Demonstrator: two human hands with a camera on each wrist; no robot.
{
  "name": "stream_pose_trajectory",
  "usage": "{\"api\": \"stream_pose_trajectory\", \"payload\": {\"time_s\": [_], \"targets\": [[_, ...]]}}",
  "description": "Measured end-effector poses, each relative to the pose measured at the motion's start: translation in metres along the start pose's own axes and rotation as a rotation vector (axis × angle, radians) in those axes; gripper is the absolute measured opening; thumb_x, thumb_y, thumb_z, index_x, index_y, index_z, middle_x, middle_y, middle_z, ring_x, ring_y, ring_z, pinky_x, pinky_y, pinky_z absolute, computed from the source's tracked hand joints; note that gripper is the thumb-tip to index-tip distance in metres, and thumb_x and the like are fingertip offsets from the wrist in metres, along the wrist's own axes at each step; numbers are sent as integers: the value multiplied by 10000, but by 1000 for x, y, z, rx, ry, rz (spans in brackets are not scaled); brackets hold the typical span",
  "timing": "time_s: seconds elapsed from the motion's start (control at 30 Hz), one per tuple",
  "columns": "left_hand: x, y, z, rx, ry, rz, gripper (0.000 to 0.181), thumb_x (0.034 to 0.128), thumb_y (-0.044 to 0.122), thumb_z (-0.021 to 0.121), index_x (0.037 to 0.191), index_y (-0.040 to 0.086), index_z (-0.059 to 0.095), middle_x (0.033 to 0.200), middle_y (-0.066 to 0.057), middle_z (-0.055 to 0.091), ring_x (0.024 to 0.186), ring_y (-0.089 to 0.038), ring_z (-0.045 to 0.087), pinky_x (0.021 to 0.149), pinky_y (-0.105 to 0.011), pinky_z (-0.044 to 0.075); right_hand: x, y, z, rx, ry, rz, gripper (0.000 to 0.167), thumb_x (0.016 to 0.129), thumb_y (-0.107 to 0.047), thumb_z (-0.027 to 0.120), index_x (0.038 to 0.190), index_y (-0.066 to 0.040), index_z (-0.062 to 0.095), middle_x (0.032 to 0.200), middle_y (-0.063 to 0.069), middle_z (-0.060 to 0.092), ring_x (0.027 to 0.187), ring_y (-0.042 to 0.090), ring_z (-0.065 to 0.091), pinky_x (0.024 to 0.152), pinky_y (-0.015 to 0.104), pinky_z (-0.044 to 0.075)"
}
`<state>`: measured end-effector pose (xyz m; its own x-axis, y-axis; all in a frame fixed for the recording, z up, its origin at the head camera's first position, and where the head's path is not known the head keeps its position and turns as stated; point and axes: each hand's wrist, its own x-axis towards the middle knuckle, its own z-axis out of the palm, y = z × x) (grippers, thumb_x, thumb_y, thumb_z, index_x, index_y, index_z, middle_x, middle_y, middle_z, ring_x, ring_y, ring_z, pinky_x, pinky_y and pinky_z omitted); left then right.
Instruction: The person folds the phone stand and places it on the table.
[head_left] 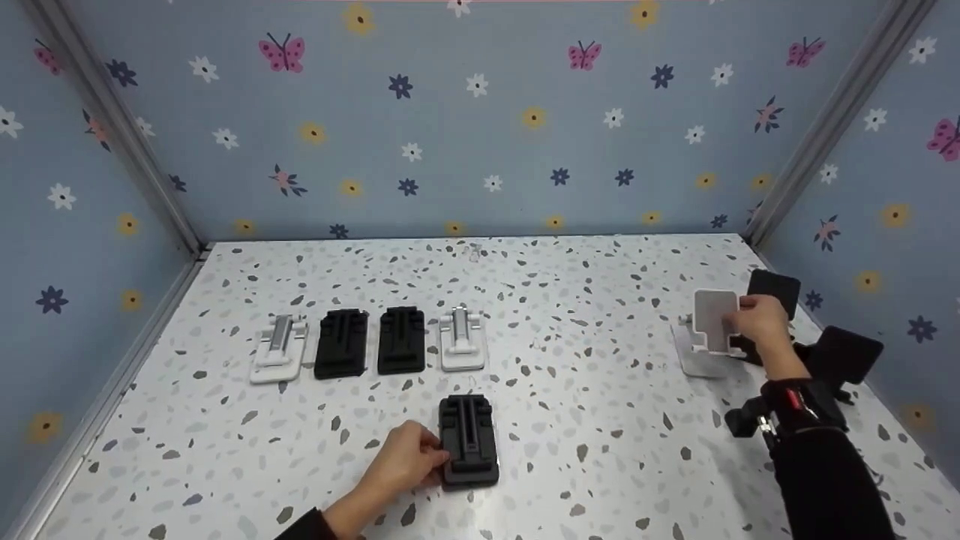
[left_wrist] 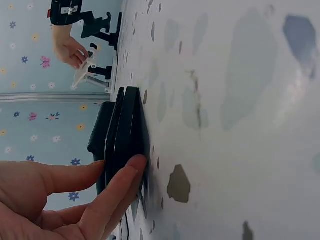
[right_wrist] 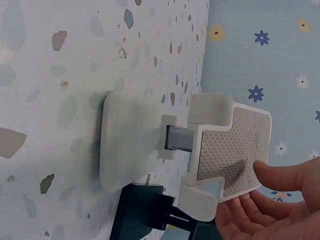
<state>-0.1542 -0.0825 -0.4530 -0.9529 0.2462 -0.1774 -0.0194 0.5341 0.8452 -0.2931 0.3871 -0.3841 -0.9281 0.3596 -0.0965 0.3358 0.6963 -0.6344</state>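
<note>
My left hand (head_left: 409, 459) touches the left side of a folded black phone stand (head_left: 469, 442) near the front; in the left wrist view the thumb and fingers (left_wrist: 112, 192) lie along the edge of that stand (left_wrist: 120, 132). On the right, my right hand (head_left: 763, 324) pinches the raised plate of an unfolded white phone stand (head_left: 715, 321). In the right wrist view the thumb is on the padded face of the white stand (right_wrist: 232, 150), fingers of the hand (right_wrist: 280, 205) behind it, and its base rests on the table.
Behind the left hand, a row holds a folded white stand (head_left: 277, 351), two folded black stands (head_left: 341, 343) (head_left: 402, 341) and another white one (head_left: 463, 341). Unfolded black stands (head_left: 774, 291) (head_left: 846, 356) stand beside and behind the right hand, near the right wall. Patterned walls enclose the speckled table (head_left: 570, 420).
</note>
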Motion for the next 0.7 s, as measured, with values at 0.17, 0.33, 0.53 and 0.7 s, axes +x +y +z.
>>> {"api": "stream_pose_trajectory", "payload": {"time_s": [0.17,0.33,0.53,0.7], "targets": [[3,1,-4,-13,10,24,82,771,-24,615,780,-101,644,604,-105,619,503,-176,593,449,-231,496,-3,-1,2,108,13,-3,401,803,-29,569,1151,141,464,1066,285,513,714,154,560,753,337,522],[5,8,-12,-41,11,18,121,791,0,601,838,-108,630,621,-115,619,506,-192,591,422,-232,485,-10,-8,5,226,-34,-10,404,809,-12,571,1163,135,440,1056,230,499,663,52,527,743,319,529],[8,19,-17,-89,21,45,150,795,12,603,885,-108,605,648,-121,614,514,-200,582,440,-250,486,-25,-22,12,288,-78,-71,438,819,-2,576,1198,140,408,967,153,528,666,26,533,697,258,537],[11,30,-15,-122,4,26,194,810,52,608,937,-93,596,723,-98,612,579,-179,585,477,-321,522,-42,-40,20,395,-105,-134,412,824,1,579,1179,134,417,845,34,543,685,29,541,673,227,535]]}}
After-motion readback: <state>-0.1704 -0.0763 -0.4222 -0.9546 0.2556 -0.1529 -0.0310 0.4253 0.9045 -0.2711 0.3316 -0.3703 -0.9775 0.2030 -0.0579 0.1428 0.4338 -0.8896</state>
